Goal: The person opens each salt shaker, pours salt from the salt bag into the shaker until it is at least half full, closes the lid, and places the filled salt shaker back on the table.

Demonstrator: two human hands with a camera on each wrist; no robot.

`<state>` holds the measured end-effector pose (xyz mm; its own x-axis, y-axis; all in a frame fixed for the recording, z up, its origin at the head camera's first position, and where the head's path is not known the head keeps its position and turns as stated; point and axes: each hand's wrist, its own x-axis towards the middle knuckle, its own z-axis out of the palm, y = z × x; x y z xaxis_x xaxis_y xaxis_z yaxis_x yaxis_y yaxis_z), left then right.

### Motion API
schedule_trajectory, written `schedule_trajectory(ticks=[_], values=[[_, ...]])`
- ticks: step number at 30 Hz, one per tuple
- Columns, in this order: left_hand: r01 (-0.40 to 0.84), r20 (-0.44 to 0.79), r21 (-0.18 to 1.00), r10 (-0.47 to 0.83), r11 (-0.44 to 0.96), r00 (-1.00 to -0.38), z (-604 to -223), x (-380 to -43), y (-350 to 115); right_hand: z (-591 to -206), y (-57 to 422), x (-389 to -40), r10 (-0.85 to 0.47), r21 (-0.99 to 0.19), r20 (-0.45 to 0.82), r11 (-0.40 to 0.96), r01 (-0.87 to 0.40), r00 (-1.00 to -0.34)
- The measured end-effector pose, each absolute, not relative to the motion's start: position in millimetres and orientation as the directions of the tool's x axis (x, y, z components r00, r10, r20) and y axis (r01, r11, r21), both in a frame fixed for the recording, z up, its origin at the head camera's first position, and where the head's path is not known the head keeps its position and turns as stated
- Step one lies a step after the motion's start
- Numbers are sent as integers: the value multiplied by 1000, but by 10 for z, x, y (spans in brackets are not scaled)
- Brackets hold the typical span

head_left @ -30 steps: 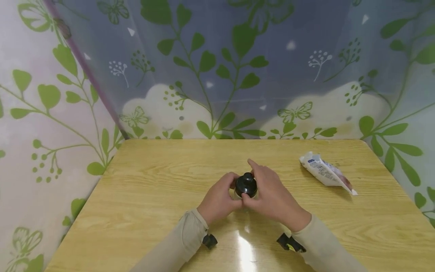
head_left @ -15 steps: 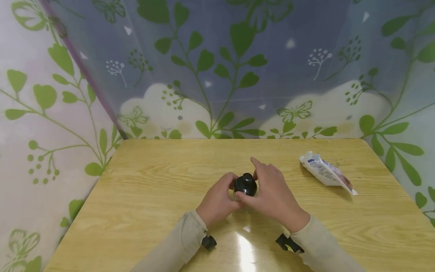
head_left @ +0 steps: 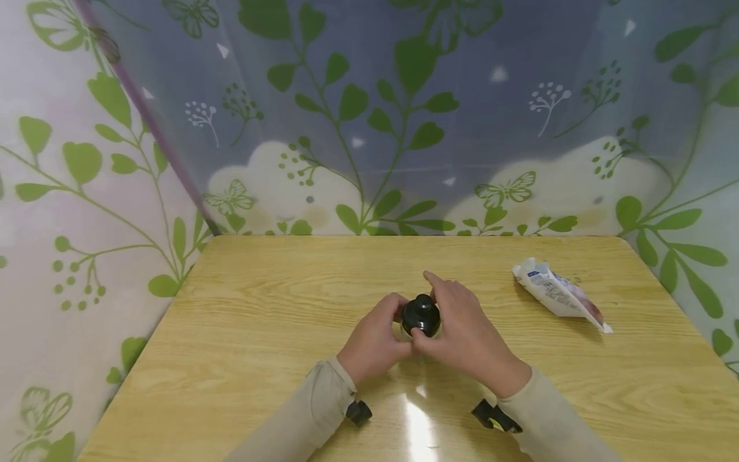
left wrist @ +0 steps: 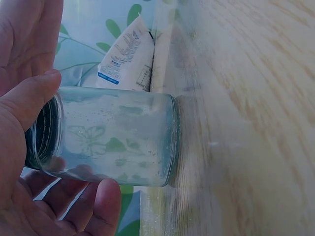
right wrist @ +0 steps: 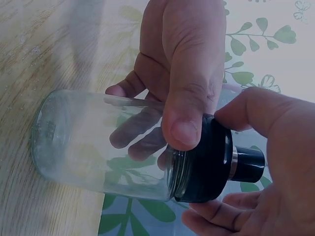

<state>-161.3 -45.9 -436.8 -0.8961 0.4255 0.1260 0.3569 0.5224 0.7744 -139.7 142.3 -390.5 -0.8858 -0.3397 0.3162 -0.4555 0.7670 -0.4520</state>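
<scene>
A clear glass jar [left wrist: 113,135] stands upright on the table, topped by a black lid [head_left: 421,316] with a raised knob. Around the upper part of the glass my left hand [head_left: 374,339] keeps its grip, thumb near the neck and fingers on the far side. My right hand [head_left: 464,330] holds the lid's rim between thumb and fingers, its index finger pointing up and away in the head view. The right wrist view shows the lid [right wrist: 206,162] seated on the threaded neck. Through the glass I see no contents.
A crumpled white packet [head_left: 557,294] with printing lies on the wood-grain table [head_left: 277,289], to the right of my hands. Patterned fabric walls [head_left: 369,128] with leaves and butterflies enclose the back and sides.
The right thumb shifted left along the lid's front half a second ago and is now back to the right. The jar and left hand keep their place.
</scene>
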Motion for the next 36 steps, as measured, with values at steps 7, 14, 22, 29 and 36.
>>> schedule_trajectory(ticks=[7, 14, 22, 29, 36], values=[[357, 117, 767, 430, 534, -895, -4369, -1614, -460, -3918, 1431, -1394, -360, -442, 320, 762, -474, -876], [338, 109, 790, 426, 511, -898, -4355, -1604, -452, -3938, 1436, -1398, -308, -470, 285, 781, -412, -908], [311, 83, 814, 432, 490, -898, -4348, -1593, -457, -3925, 1451, -1394, -284, -465, 250, 804, -371, -926], [322, 94, 801, 425, 505, -900, -4345, -1595, -442, -3932, 1455, -1395, -297, -421, 248, 824, -379, -922], [342, 113, 785, 422, 517, -899, -4366, -1601, -430, -3918, 1455, -1387, -311, -423, 231, 821, -383, -922]])
